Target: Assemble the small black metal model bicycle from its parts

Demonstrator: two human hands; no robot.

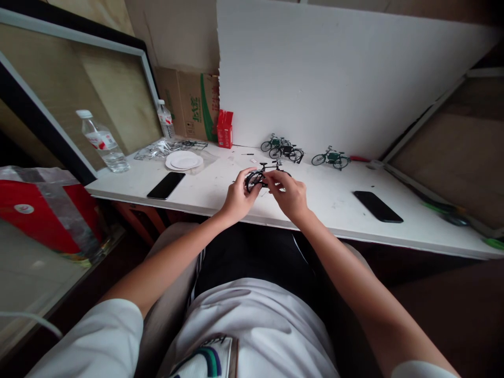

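Note:
Both my hands are on a small black model bicycle [268,167], held upright just above the front part of the white table. My left hand [238,196] is closed around its rear wheel, with thumb and fingers on either side. On the frame near that wheel, the fingertips of my right hand [289,193] are pinched together; any tiny part between them is hidden. The seat and handlebar stick up above my fingers. Behind it stand more model bicycles: a black one [286,152], a green one [272,142] partly behind that, and another green one [331,157] to the right.
A phone [166,185] lies left and another phone [378,206] right on the white table [205,198]. White round lids [184,160], loose model parts [189,144], water bottles [103,142] and a red box [225,129] stand at the left. A white board [334,79] rises behind.

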